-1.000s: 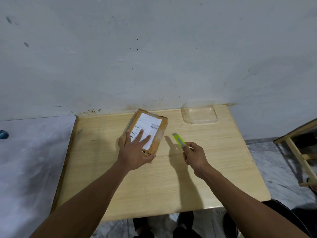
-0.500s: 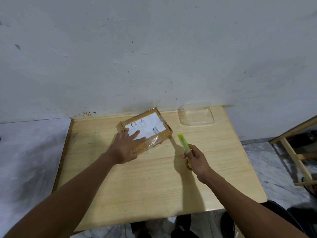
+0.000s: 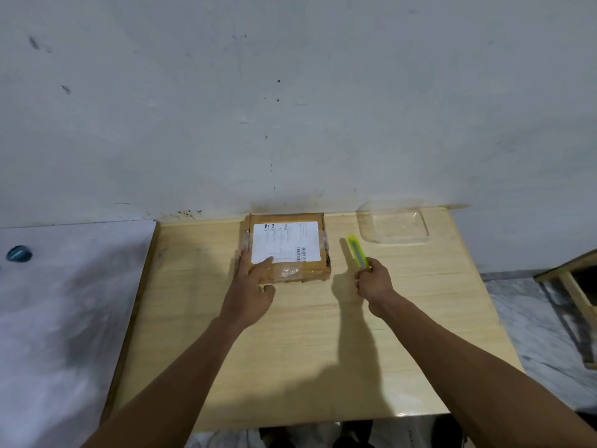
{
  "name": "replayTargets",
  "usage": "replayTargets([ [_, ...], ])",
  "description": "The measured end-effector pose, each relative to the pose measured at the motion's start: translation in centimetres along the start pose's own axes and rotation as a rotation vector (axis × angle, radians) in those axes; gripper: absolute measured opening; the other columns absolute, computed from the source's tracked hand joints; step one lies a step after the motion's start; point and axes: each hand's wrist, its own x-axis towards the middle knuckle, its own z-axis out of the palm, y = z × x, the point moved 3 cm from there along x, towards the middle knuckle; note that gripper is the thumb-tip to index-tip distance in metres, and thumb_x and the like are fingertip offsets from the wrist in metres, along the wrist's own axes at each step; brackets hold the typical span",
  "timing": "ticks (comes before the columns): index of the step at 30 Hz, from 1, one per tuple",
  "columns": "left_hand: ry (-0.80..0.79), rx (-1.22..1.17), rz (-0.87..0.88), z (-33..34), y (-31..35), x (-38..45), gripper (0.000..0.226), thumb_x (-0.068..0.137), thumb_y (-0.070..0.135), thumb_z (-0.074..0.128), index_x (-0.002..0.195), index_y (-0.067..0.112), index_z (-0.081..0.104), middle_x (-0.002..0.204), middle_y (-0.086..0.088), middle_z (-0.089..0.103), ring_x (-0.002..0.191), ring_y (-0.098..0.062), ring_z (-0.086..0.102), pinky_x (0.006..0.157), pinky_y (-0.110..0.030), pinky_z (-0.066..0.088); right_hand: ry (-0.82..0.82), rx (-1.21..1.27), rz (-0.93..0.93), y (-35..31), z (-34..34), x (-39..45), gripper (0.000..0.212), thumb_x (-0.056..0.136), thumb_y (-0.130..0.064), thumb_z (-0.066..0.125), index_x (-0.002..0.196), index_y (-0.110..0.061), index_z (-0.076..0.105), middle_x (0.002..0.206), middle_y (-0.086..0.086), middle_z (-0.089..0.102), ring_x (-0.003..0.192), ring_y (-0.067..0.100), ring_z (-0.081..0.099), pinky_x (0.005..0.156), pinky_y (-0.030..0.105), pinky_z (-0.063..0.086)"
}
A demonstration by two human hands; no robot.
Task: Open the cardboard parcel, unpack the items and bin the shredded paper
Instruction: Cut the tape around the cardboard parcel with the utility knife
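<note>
A flat brown cardboard parcel with a white shipping label and clear tape lies closed on the wooden table, near the back wall. My left hand rests flat on the parcel's near left corner, fingers spread on the label's edge. My right hand is to the right of the parcel, closed around a yellow-green utility knife that points up and away. The knife is apart from the parcel.
A clear plastic tray sits at the table's back right corner. A white marbled surface adjoins the table on the left, with a small blue object on it. A wooden frame stands at right.
The parcel has been turned from a slanted position until it lies square to the table edge. My left hand slid to its near left corner. My right hand stayed beside it with the knife.
</note>
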Motion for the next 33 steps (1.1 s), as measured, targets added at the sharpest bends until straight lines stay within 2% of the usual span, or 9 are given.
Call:
replayTargets([
  [5, -0.032, -0.041, -0.097, -0.3, 0.1, -0.1, 0.071, 0.091, 0.019, 0.059, 0.152, 0.026, 0.025, 0.163, 0.009, -0.005, 0.149, -0.006, -0.004, 0.107, -0.024, 0.034, 0.100, -0.007, 0.057, -1.7, 1.6, 2.2, 0.021, 0.092, -0.003, 0.047, 0.108, -0.009, 0.061, 0.086, 0.012, 0.061, 0.072, 0.026, 0.055, 0.064, 0.036, 0.048],
  [9, -0.001, -0.013, -0.083, -0.4, -0.2, 0.2, 0.078, 0.093, 0.025, 0.061, 0.154, 0.020, 0.014, 0.162, 0.011, -0.003, 0.147, -0.002, -0.003, 0.108, -0.021, 0.033, 0.224, -0.058, 0.145, -2.2, 2.1, 4.9, 0.016, 0.085, -0.023, 0.057, 0.083, -0.010, 0.067, 0.094, 0.013, 0.066, 0.088, 0.033, 0.062, 0.079, 0.043, 0.055],
  [13, -0.015, 0.021, -0.078, -0.5, -0.6, 0.4, 0.085, 0.093, 0.027, 0.061, 0.155, 0.026, 0.003, 0.163, 0.013, -0.005, 0.141, 0.007, -0.002, 0.104, -0.018, 0.030, 0.197, -0.085, 0.096, -3.7, 3.3, 5.0, 0.029, 0.093, -0.019, 0.058, 0.118, -0.007, 0.067, 0.113, 0.016, 0.068, 0.106, 0.035, 0.063, 0.091, 0.039, 0.050],
  [16, -0.005, -0.021, -0.072, -0.8, -0.7, 0.8, 0.090, 0.091, 0.025, 0.064, 0.153, 0.034, -0.001, 0.163, 0.012, 0.001, 0.146, -0.001, 0.006, 0.102, -0.021, 0.034, 0.285, -0.078, 0.040, -3.9, 3.8, 5.2, 0.033, 0.092, -0.018, 0.062, 0.124, -0.012, 0.063, 0.121, 0.016, 0.065, 0.113, 0.035, 0.059, 0.095, 0.037, 0.049],
  [19, -0.023, -0.042, -0.081, -1.2, -1.0, 1.3, 0.094, 0.088, 0.026, 0.068, 0.151, 0.041, -0.001, 0.162, 0.011, 0.009, 0.148, -0.010, 0.017, 0.105, -0.032, 0.041, 0.290, -0.367, -0.020, -3.4, 4.0, 4.8, 0.037, 0.094, -0.029, 0.055, 0.128, -0.016, 0.059, 0.128, 0.016, 0.057, 0.119, 0.037, 0.051, 0.098, 0.046, 0.046],
  [22, -0.064, -0.079, -0.124, -1.2, -1.4, 1.6, 0.096, 0.088, 0.027, 0.068, 0.152, 0.039, -0.001, 0.163, 0.010, 0.007, 0.149, -0.006, 0.006, 0.114, -0.034, 0.032, 0.346, -0.492, -0.307, -3.3, 4.1, 2.8, 0.039, 0.096, -0.031, 0.051, 0.132, -0.016, 0.054, 0.127, 0.016, 0.049, 0.119, 0.034, 0.043, 0.097, 0.044, 0.041],
  [27, -0.062, -0.108, -0.150, -1.4, -0.9, 1.6, 0.093, 0.088, 0.022, 0.069, 0.154, 0.022, 0.004, 0.163, 0.005, 0.007, 0.149, -0.007, 0.000, 0.109, -0.015, 0.009, -0.097, -0.616, -0.819, -3.2, 5.1, -1.1, 0.043, 0.094, -0.036, 0.057, 0.135, -0.022, 0.053, 0.134, 0.002, 0.045, 0.125, 0.017, 0.035, 0.103, 0.027, 0.032],
  [30, -0.054, -0.131, -0.174, -1.6, -0.9, 1.5, 0.093, 0.086, 0.022, 0.071, 0.154, 0.022, 0.007, 0.163, 0.004, 0.009, 0.149, -0.008, 0.003, 0.108, -0.015, 0.010, -0.169, -0.732, -0.682, -3.5, 5.2, -0.9, 0.042, 0.091, -0.031, 0.064, 0.130, -0.019, 0.055, 0.126, 0.007, 0.047, 0.118, 0.021, 0.041, 0.100, 0.031, 0.039],
  [33, -0.043, -0.144, -0.210, -1.6, -1.1, 1.4, 0.094, 0.085, 0.023, 0.073, 0.154, 0.022, 0.009, 0.163, 0.004, 0.011, 0.149, -0.009, 0.009, 0.109, -0.017, 0.011, -0.071, -0.680, -0.581, -4.0, 5.2, -1.4, 0.009, 0.091, -0.024, 0.059, 0.088, -0.017, 0.064, 0.093, 0.011, 0.055, 0.098, 0.025, 0.048, 0.079, 0.030, 0.040],
])
